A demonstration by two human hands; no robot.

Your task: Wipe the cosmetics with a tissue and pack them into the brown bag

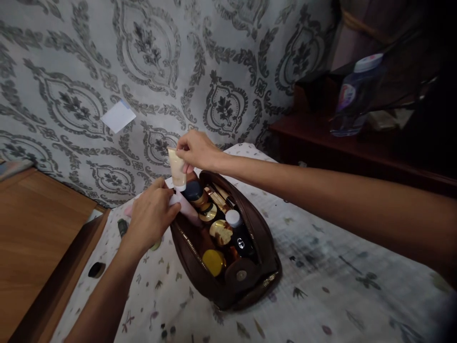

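My right hand (pixel 198 150) pinches a small cream-coloured squeeze tube (pixel 177 170) by its upper part, its white cap pointing down over the far end of a brown toiletry bag (pixel 262 233). The bag stands unzipped on the patterned sheet. At its left rim, my left hand (pixel 153 209) is closed on a pale pink tube (pixel 188 209), part of which lies inside the bag. Within the bag are a dark jar (pixel 193 191), several gold-lidded jars (pixel 220 232), a yellow lid (pixel 213 262), a black bottle with a white cap (pixel 243 240) and slim gold tubes (pixel 216 198).
A dark round cap (pixel 96 270) and a small green item (pixel 122 227) lie left of the bag on the sheet (pixel 303 295). Wooden furniture (pixel 43 238) borders the left. A clear bottle (pixel 353 100) stands on a dark red shelf (pixel 314 131). Patterned wall behind.
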